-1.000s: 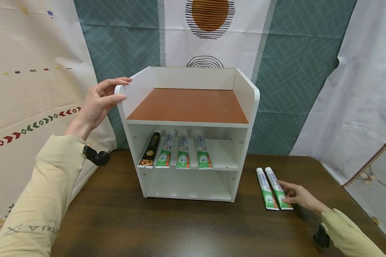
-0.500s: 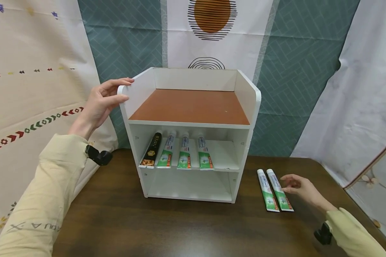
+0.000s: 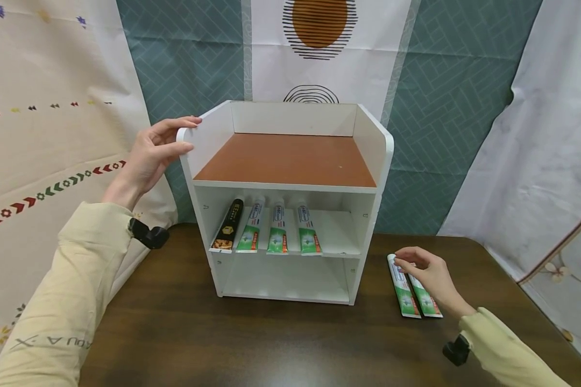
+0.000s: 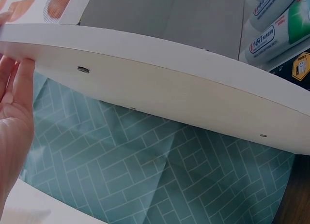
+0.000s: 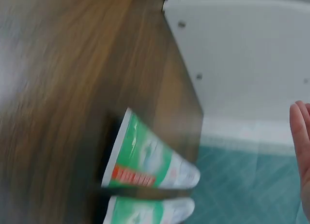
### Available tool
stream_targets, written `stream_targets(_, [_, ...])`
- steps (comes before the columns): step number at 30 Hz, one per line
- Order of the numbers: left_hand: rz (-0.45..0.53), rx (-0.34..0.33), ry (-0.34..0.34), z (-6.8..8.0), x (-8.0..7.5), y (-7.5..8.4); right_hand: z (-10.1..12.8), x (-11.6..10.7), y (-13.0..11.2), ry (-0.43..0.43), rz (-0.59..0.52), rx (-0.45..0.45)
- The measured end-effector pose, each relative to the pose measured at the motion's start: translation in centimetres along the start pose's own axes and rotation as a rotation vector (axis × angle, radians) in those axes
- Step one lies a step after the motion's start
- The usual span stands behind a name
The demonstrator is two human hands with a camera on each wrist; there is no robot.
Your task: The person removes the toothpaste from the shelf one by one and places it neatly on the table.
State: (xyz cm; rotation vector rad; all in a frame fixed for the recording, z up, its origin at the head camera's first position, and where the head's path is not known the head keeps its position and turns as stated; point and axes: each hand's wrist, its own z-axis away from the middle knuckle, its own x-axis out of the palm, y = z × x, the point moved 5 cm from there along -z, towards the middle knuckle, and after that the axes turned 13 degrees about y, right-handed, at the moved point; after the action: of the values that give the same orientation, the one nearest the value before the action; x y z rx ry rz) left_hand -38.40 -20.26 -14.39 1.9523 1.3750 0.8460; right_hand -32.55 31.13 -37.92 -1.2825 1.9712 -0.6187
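Four tubes (image 3: 266,232) already lie on the shelf unit's (image 3: 290,161) middle shelf — two tubes (image 3: 411,293) remain on the table (image 3: 271,338). Right hand (image 3: 428,274) hovers over them, fingers loosely curled, holding nothing; left hand (image 3: 150,153) grips the unit's side.

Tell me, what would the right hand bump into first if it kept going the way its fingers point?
Probably the cap end of the left toothpaste tube on the table: the right hand hovers over both tubes, fingertips pointing left at that end. Depth is unclear; beyond it stands the white shelf.
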Motion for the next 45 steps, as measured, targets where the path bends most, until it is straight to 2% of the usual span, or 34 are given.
stream_targets(1, [0.001,-0.001,0.0,0.0,0.0,0.0,0.0,0.4,-1.5,0.004,0.048,0.007])
stream_targets(2, [-0.002,-0.002,0.0,0.0,0.0,0.0,0.0,0.7,-2.0,-0.005,0.034,0.01])
stream_targets(6, [-0.009,-0.003,0.001,0.0,0.0,0.0,0.0,1.8,-3.6,-0.048,-0.067,0.009])
stream_targets(9, [-0.009,-0.001,0.004,0.0,0.0,0.0,-0.1,2.3,-4.8,-0.072,-0.127,-0.023])
stream_targets(13, [-0.01,-0.001,0.007,0.1,-0.1,0.0,-0.3,2.8,-7.7,-0.066,-0.106,-0.153])
stream_targets(19, [0.004,-0.002,0.005,0.1,-0.2,0.1,-0.8,4.2,-12.7,-0.036,-0.112,-0.444])
stream_targets(23, [0.002,-0.003,0.013,0.1,-0.3,0.0,-1.2,5.4,-14.6,-0.061,-0.126,-0.636])
stream_targets(27, [-0.015,-0.006,0.02,0.3,-0.4,0.0,-1.4,6.7,-15.6,-0.084,-0.12,-0.748])
stream_targets(30, [-0.017,-0.005,0.02,0.3,-0.4,0.0,-1.6,7.8,-15.4,-0.1,-0.101,-0.748])
stream_targets(35, [-0.024,-0.004,0.022,0.2,-0.3,0.0,-2.3,9.7,-14.3,-0.126,-0.063,-0.679])
stream_targets(41, [-0.029,-0.004,0.019,0.1,-0.2,0.0,-3.4,11.6,-13.9,-0.15,-0.027,-0.572])
stream_targets(45, [-0.026,-0.002,0.016,0.0,-0.1,0.0,-4.2,12.6,-13.7,-0.152,0.044,-0.463])
